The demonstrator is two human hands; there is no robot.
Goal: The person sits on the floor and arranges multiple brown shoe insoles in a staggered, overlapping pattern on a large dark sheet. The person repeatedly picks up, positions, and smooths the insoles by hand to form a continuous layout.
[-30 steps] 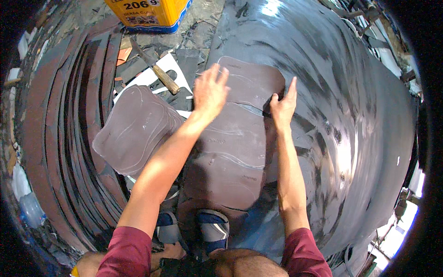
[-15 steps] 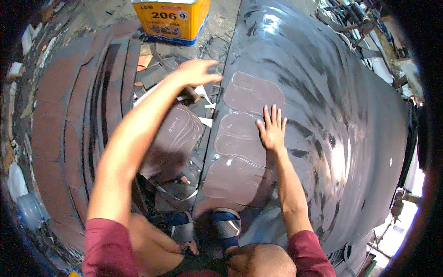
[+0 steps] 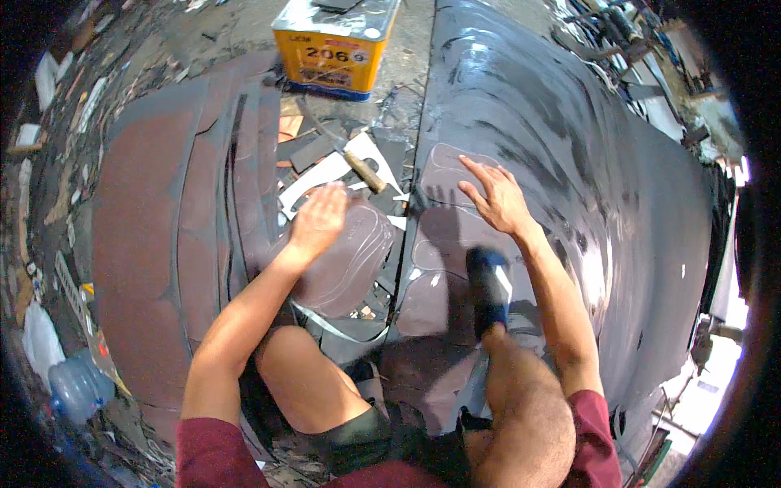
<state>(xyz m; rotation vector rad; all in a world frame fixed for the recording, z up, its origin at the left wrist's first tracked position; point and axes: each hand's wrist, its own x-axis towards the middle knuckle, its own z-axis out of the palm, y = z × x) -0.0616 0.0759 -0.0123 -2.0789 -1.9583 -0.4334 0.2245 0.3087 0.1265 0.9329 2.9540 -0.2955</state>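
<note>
My right hand (image 3: 498,198), fingers spread, hovers over or just touches the farthest brown sole-shaped piece (image 3: 443,183) on a big black sheet (image 3: 561,187). More such pieces (image 3: 443,232) with pale outlines lie in a row toward me. My left hand (image 3: 320,218) holds nothing, its fingers stretched out, above the edge of a brown piece (image 3: 354,260) marked with pale curved lines; contact cannot be made out. One of my feet, in a dark sandal (image 3: 488,285), is blurred over the row and hides part of it.
Brown sheets (image 3: 146,236) lie layered at left. A yellow square can (image 3: 333,65) stands far ahead. Beyond my left hand, a wooden-handled tool (image 3: 364,171) rests among white and dark scraps. A clear blue plastic jug (image 3: 81,386) is at lower left.
My right hand has moved farther away along the row. My left hand has drawn back toward me, over the outlined piece. One foot has lifted forward over the sheet, and the view has shifted.
</note>
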